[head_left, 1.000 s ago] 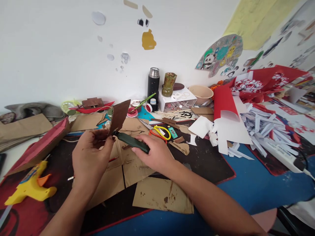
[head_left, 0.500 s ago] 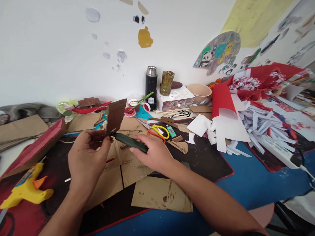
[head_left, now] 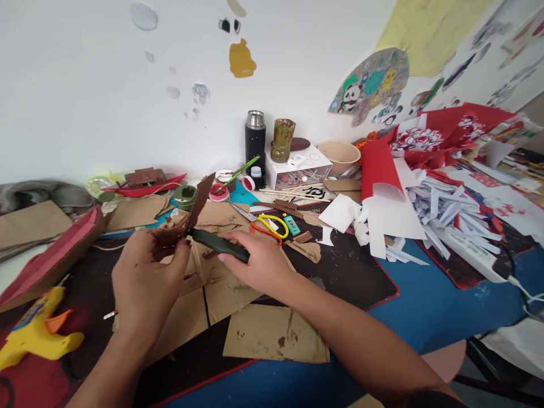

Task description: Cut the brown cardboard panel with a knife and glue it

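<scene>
Holding up a brown cardboard piece [head_left: 198, 204] in the left hand [head_left: 144, 283], pinched at its lower edge between thumb and fingers, nearly edge-on to the camera and tilted toward the wall. Gripping a dark green cutter [head_left: 216, 244] in the right hand [head_left: 259, 266], fingers closed around its handle, tip meeting the bottom corner of the piece. Seeming to be trimming or slitting that corner; not possible to tell how deep the cut is going, as the blade is too small to see.

Judging the work as partly done: several cut cardboard sheets [head_left: 229, 289] lying flat under the hands on the dark mat [head_left: 352, 272], 1 more stained sheet [head_left: 276, 343] lying nearer the body. Piece in the hands still being shaped.

Leaving little free room: scissors with yellow handles [head_left: 274, 224] just beyond the right hand, a yellow glue gun [head_left: 36, 334] well to the left, a red cardboard tray [head_left: 55, 255] beside it, white paper strips [head_left: 442, 209] piled at the right. Open blue table edge [head_left: 425, 317] showing only at the near right.
</scene>
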Demonstrator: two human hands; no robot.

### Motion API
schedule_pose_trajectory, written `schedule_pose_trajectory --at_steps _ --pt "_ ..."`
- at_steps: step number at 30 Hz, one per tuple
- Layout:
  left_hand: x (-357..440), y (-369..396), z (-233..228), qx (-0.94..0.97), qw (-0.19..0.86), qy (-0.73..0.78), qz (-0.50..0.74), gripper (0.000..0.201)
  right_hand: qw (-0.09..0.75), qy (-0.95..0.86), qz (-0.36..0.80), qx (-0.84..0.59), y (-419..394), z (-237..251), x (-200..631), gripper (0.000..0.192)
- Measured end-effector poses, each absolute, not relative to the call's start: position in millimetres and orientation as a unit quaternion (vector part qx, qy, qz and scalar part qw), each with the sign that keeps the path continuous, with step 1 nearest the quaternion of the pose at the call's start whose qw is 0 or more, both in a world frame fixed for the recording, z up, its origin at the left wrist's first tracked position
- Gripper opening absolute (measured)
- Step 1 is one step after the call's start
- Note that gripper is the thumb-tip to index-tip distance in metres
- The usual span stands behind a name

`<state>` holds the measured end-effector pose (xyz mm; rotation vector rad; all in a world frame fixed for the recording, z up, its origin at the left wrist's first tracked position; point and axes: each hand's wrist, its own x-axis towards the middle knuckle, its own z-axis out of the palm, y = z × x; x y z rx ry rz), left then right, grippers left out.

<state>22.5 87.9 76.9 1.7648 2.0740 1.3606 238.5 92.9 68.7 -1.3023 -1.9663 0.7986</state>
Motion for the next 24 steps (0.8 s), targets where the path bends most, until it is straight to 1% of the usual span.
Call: schedule_pose_trajectory --at_steps 8,13,18,24 --pt "24.0 86.7 81.7 0.584 0.028 0.685 0.434 0.023 0.318 -0.748 0.305 -0.496 91.4 65.2 239.6 0.033" --pt "28.0 85.9 82.8 0.598 0.054 0.677 0.426 0.021 0.317 -0.751 0.304 -0.494 94.3 64.6 236.8 0.029" --pt "25.3 86.4 88.3 0.56 0.046 0.715 0.417 0.027 0.306 -0.738 0.315 -0.512 93.7 63.0 242.3 0.032" --pt "26.2 88.0 89.6 0.544 0.072 0.724 0.418 0.033 0.33 -0.732 0.346 -0.486 90.9 64.0 239.8 0.034"
